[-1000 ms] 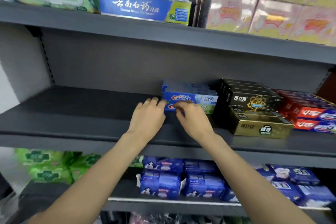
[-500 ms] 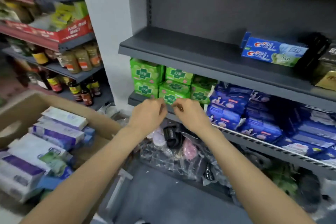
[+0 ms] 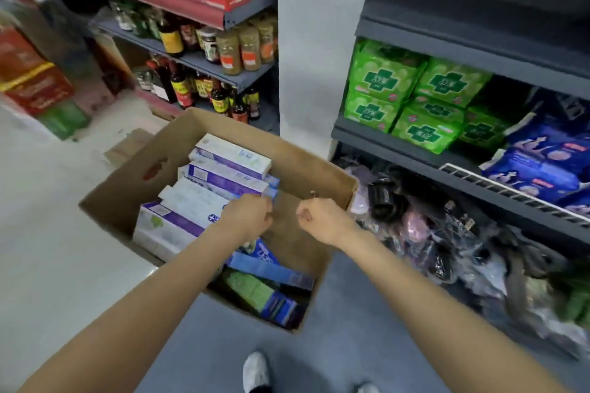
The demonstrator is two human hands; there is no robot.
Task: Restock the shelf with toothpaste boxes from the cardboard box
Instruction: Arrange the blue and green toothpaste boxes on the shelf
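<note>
Neither grip holds anything that can be seen: the left hand (image 3: 247, 217) is curled loosely, fingers bent under, over the stacked toothpaste boxes (image 3: 204, 198) inside the cardboard box (image 3: 306, 169), and whether its fingertips touch a carton is hidden by the hand itself; the right hand (image 3: 322, 220) is curled into a loose fist with nothing in it, hanging over the bare brown inner wall of the box, apart from the cartons. The two hands are near each other but do not touch. The cardboard box stands open on the floor (image 3: 48, 233), just beside the foot of the grey shelf unit (image 3: 472, 51). Most of the white and purple toothpaste cartons lie flat in a stepped stack in the left half of the box, their long axes running from lower left to upper right, roughly parallel to one another, printed faces up. Below the left forearm a blue toothpaste carton (image 3: 271, 268) and a green and blue carton (image 3: 261, 293) lie lower in the box with their long axes turned the other way, running from upper left to lower right. On the shelf unit, green packets (image 3: 415, 96) sit in stacks, with blue packets (image 3: 542, 159) to their right on the same level. Behind the box, another rack holds bottles and jars (image 3: 220, 51). The toe of a white shoe (image 3: 255, 372) shows at the lower edge.
</note>
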